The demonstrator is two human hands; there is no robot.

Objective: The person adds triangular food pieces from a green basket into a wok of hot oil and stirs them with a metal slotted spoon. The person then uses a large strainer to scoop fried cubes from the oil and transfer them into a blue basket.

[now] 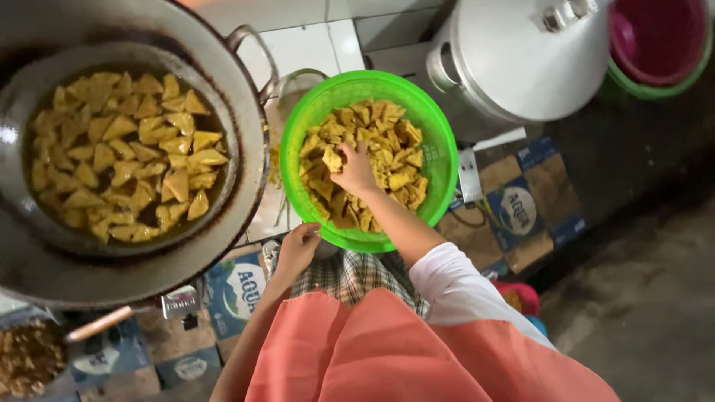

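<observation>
Item: round green plastic perforated basket (439, 149), centre of view, filled with golden-yellow fried triangular pieces (395, 156). It sits at 3 o'clock of the wok, just beside it.

Right hand (355, 173): inside the basket, fingers bent down into the pile and pinched on one fried piece (332, 158). White sleeve pushed up above the elbow.

Left hand (298, 249): at 7 o'clock of the basket, fingers curled over its near rim, gripping it.

Large round blackened metal wok (253, 126): at 9 o'clock of the basket, holding dark oil with many more triangular fried pieces (126, 156) floating close together. One looped metal handle points toward 1 o'clock.

Large silver metal pot with lid (521, 59): at 1 o'clock of the basket, near it.

Pink bowl nested in a green bowl (659, 45): at 2 o'clock, upper corner of view, just beside the silver pot.

Wooden-handled utensil (104, 321): at 6 o'clock of the wok, lying beneath its rim.

Container of brown crumbly food (26, 357): at 7 o'clock of the wok, lower corner, partly cut off.

Flattened printed cardboard sheets (529, 201): laid under the basket and wok.

Salmon-orange apron (372, 350) over checked cloth: bottom of view.
</observation>
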